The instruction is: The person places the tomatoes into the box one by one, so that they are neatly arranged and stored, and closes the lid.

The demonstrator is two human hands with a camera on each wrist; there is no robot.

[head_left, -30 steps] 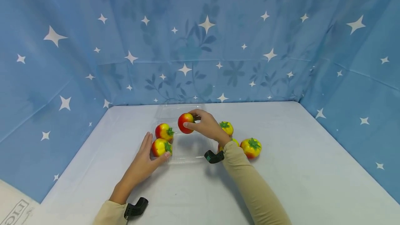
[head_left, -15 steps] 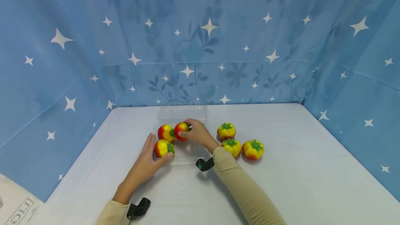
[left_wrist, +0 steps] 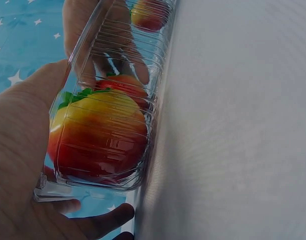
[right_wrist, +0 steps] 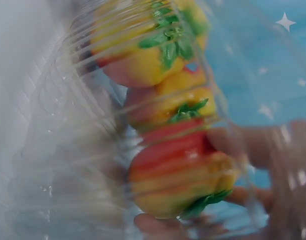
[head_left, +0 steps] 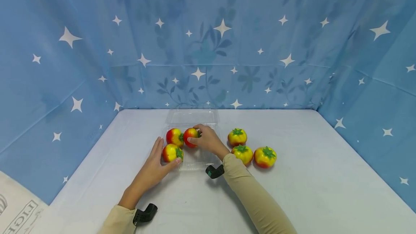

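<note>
A clear plastic clamshell box point(head_left: 198, 160) lies with its lid point(head_left: 191, 116) folded back on the white table. Inside, along its left side, sit two red-and-yellow persimmons with green leafy tops: a rear persimmon point(head_left: 174, 137) and a front persimmon point(head_left: 172, 153). My right hand point(head_left: 209, 142) grips a third persimmon point(head_left: 190, 137) low in the box, beside the rear one, its leafy top turned right. Straight fingers of my left hand point(head_left: 152, 169) lie along the box's left side, the thumb at its front rim. Ribbed plastic covers the fruit in the left wrist view.
Right of the box stand three more persimmons: a back one point(head_left: 237, 137), a middle one point(head_left: 242, 154) partly behind the right sleeve, and a right one point(head_left: 264, 157). A blue star-patterned curtain point(head_left: 208, 46) borders the table's back and sides.
My right hand has lowered the persimmon leftward into the box, beside the rear one. The left hand keeps its place at the box. The view has shifted slightly.
</note>
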